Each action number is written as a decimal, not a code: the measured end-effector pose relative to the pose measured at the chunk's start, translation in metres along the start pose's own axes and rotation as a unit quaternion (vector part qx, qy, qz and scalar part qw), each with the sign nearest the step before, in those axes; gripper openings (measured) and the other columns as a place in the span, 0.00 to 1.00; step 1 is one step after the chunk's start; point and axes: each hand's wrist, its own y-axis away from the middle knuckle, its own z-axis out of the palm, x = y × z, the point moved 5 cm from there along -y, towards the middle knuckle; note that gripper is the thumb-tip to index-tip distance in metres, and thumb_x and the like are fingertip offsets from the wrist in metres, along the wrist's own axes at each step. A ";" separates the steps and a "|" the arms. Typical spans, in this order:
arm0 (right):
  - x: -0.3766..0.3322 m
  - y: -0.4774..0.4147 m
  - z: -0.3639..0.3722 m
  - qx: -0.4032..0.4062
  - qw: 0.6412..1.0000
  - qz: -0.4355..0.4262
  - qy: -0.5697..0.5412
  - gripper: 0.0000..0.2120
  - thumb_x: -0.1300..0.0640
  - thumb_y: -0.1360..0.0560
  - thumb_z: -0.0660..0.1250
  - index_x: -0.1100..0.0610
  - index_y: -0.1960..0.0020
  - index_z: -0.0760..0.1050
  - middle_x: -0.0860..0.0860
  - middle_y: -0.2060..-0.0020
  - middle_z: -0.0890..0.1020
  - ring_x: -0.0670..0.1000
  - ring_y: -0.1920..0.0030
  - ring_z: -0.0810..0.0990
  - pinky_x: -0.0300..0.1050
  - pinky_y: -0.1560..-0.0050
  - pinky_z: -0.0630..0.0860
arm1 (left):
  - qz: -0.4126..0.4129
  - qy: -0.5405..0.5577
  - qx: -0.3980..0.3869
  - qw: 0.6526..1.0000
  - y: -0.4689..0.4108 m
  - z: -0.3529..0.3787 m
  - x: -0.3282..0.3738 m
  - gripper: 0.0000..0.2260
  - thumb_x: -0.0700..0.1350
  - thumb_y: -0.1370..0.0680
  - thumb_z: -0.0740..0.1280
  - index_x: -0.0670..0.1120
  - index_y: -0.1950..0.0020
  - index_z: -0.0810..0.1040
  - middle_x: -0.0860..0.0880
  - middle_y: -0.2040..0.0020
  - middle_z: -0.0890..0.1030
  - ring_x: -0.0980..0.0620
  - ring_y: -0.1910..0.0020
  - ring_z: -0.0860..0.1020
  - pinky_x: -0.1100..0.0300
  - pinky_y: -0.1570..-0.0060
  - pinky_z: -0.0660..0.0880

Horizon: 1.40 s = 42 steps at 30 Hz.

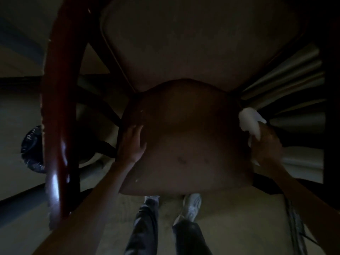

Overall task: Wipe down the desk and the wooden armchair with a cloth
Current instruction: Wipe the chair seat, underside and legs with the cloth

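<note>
I look straight down on the wooden armchair in dim light. Its padded backrest (185, 140) fills the middle, and the seat cushion (193, 39) lies beyond it. The glossy red-brown armrest (58, 111) curves down the left side. My left hand (132, 144) rests flat on the backrest's left edge, fingers apart, holding nothing. At the backrest's right edge, my right hand (266, 146) grips a crumpled white cloth (251, 123), which is pressed against the upper right corner. The desk is not in view.
A dark bin with a shiny plastic liner (32, 148) stands on the floor at the left. Pleated light curtains (287, 92) hang at the right. My two legs and pale shoes (192, 207) stand on the light floor just behind the chair.
</note>
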 end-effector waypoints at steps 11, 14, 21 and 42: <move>-0.038 -0.008 0.109 -0.016 0.993 0.115 -0.031 0.22 0.46 0.21 0.58 0.58 0.32 0.67 0.60 0.38 0.74 0.63 0.38 0.73 0.61 0.40 0.70 | -0.010 0.032 0.066 0.997 -0.054 -0.004 -0.004 0.17 0.42 0.22 0.65 0.49 0.33 0.73 0.44 0.30 0.67 0.43 0.30 0.66 0.48 0.33 0.69; -0.062 -0.016 0.125 0.015 0.987 0.157 -0.037 0.25 0.42 0.22 0.58 0.57 0.32 0.66 0.60 0.36 0.73 0.63 0.38 0.72 0.63 0.39 0.68 | -0.074 0.138 0.103 0.982 -0.050 -0.004 -0.016 0.16 0.37 0.22 0.62 0.48 0.35 0.74 0.45 0.31 0.68 0.43 0.32 0.70 0.46 0.35 0.71; -0.248 -0.016 0.180 0.056 0.984 -0.169 -0.003 0.18 0.46 0.26 0.67 0.58 0.43 0.76 0.59 0.50 0.80 0.63 0.50 0.78 0.57 0.51 0.73 | -0.138 0.221 0.149 0.954 -0.017 0.004 -0.034 0.25 0.27 0.31 0.59 0.45 0.36 0.73 0.44 0.35 0.70 0.44 0.37 0.72 0.48 0.35 0.70; -0.179 -0.084 0.127 0.078 0.974 -0.205 0.058 0.17 0.49 0.24 0.57 0.60 0.52 0.78 0.60 0.58 0.82 0.62 0.57 0.81 0.55 0.56 0.77 | -0.185 0.189 0.169 0.949 0.005 0.033 -0.039 0.20 0.56 0.28 0.56 0.49 0.44 0.77 0.49 0.41 0.72 0.49 0.43 0.72 0.57 0.46 0.69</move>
